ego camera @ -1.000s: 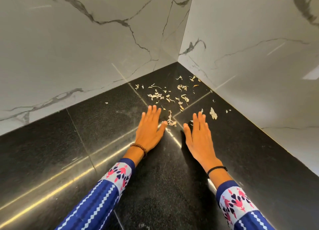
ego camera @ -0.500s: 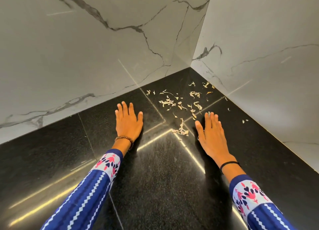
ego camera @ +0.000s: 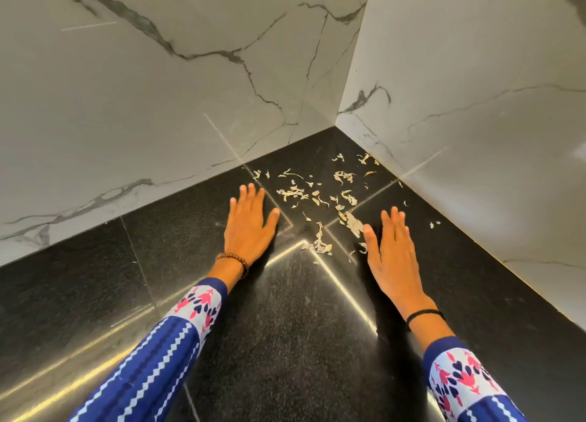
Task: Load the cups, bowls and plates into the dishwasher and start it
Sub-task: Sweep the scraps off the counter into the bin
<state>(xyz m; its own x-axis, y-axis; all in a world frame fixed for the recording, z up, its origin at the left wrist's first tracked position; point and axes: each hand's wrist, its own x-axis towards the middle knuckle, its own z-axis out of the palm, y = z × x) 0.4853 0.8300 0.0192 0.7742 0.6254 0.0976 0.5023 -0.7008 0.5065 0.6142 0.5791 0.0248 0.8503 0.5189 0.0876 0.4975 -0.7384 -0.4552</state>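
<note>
No cups, bowls, plates or dishwasher are in view, so loading has apparently not begun. What lies here are pale peel scraps (ego camera: 317, 196) scattered in the far corner of the black countertop (ego camera: 285, 342), where two marble walls (ego camera: 158, 104) meet. If the scraps are to be cleared first, cupping both palms inward and drawing them nearer should gather them cleanly. The left hand (ego camera: 249, 228) lies flat on the stone, fingers straight, grasping nothing. The right hand (ego camera: 393, 253) lies likewise flat and released, its thumb just beside the nearest scraps.
</note>
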